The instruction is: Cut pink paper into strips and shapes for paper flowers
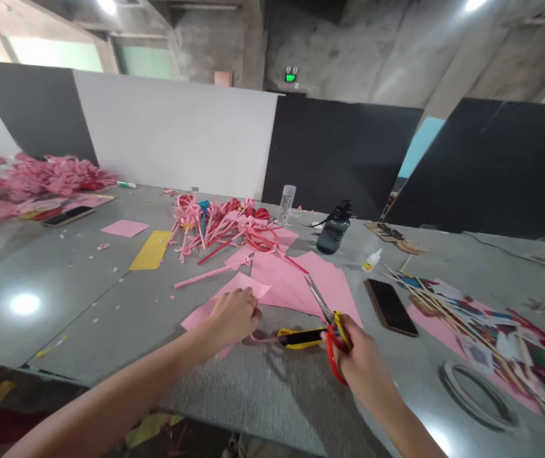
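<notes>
My left hand [232, 317] rests closed on a pink paper sheet [215, 304], pinching its edge near the table's front. My right hand [364, 364] grips red-and-yellow scissors [326, 313], whose blades point up and left over more pink sheets [296, 280]. A yellow-and-black utility knife [300, 337] lies between my two hands. Behind the sheets is a heap of pink and red paper flowers on sticks [219, 226].
A black phone [391, 306] lies right of the scissors, beside wooden sticks and coloured paper [487, 331]. A dark bottle [333, 230], a clear glass [286, 203], a glue bottle [372, 259] and a tape roll [477, 388] stand about. Yellow paper [151, 250] and pink scraps [38, 178] lie left.
</notes>
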The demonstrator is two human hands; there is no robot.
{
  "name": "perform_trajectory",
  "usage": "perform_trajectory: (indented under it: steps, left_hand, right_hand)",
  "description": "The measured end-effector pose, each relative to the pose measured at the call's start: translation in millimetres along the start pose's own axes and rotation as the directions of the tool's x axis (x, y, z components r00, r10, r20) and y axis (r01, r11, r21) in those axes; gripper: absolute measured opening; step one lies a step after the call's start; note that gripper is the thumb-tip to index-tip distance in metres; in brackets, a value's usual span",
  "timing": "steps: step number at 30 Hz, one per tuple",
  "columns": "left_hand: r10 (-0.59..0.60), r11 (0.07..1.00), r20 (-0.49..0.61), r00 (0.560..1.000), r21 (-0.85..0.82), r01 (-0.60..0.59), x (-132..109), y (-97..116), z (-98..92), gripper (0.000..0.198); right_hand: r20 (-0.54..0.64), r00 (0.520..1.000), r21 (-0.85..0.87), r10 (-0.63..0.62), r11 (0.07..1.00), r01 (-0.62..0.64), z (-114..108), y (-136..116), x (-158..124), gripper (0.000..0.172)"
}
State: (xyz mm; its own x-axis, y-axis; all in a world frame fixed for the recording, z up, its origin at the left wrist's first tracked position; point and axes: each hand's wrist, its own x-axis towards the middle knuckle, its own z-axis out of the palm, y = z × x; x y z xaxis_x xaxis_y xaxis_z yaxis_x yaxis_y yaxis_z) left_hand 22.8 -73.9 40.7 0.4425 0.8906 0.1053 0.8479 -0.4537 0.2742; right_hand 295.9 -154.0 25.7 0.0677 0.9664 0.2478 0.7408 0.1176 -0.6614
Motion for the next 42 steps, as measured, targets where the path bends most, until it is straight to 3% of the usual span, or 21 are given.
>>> perform_trajectory:
  steps: [4, 8, 11, 20, 23, 26, 31, 37, 42]
  left_hand:
    - [0.09, 0.99, 0.008, 0.996, -0.106, -0.089, 0, -9, 13.8, 0.041]
    - [0.197, 0.955, 0.041, 0.979, -0.234, -0.183, 1, -33, 3.2, 0.031]
    - [0.283, 0.907, 0.059, 0.957, -0.341, -0.247, -2, -42, -2.5, 0.044]
    - [0.305, 0.945, 0.08, 0.949, -0.152, -0.291, 10, -17, 13.2, 0.043]
    - [0.241, 0.961, 0.049, 0.969, -0.15, -0.231, 14, -7, 18.5, 0.044]
    - [0.274, 0.957, 0.032, 0.961, -0.112, -0.269, 16, -2, 19.5, 0.048]
    - [0.303, 0.952, 0.035, 0.952, -0.044, -0.302, 23, -8, 28.1, 0.029]
    - [0.36, 0.929, -0.038, 0.932, -0.075, -0.362, 31, -17, 42.5, 0.037]
    - [0.365, 0.926, -0.023, 0.931, -0.097, -0.365, 32, -18, 42.9, 0.042]
  right_hand:
    - [0.043, 0.999, -0.282, -0.02, 0.959, 0.031, 3, 7, 8, 0.024]
    - [0.055, 0.998, -0.299, -0.04, 0.953, 0.055, 8, 13, 9, 0.025]
    - [0.026, 0.999, -0.318, -0.043, 0.947, 0.049, 3, 22, 12, 0.025]
    - [-0.15, 0.988, -0.408, 0.03, 0.909, -0.089, -31, 64, 25, 0.016]
    - [-0.19, 0.98, -0.389, 0.063, 0.912, -0.133, -36, 58, 26, 0.015]
    - [-0.216, 0.975, -0.272, 0.054, 0.956, -0.113, -35, 35, 31, 0.012]
    - [-0.158, 0.987, 0.038, -0.029, 0.999, 0.035, -7, -12, 55, 0.013]
    - [-0.031, 0.99, -0.125, -0.139, 0.983, 0.134, 50, -36, 88, 0.02]
    - [-0.002, 0.98, -0.181, -0.201, 0.963, 0.198, 67, -27, 87, 0.041]
